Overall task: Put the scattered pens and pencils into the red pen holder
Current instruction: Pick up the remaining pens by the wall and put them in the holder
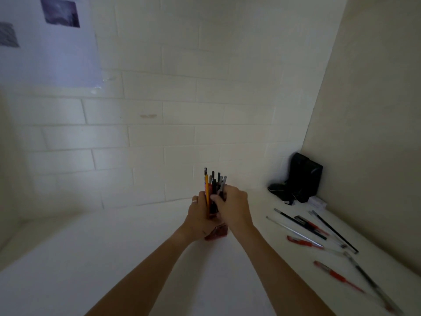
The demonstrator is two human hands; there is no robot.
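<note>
Left grip (200,213): curled round the red pen holder (216,233), steadying it mid-desk (114,258).
Right grip (232,206): pinching pens at the holder's mouth.
Tip: release only once seated; keep the holder braced.
Count: about 7 loose pens (319,231) on the right; 1 holder.

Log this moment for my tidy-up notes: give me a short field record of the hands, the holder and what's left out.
left hand: grips the red pen holder from the left
right hand: fingers curled round the pens in the holder
holder contents: yellow pencil and dark pens, upright
still out: red-grip and black pens on the white table, right side
corner: black pouch against the wall
</note>
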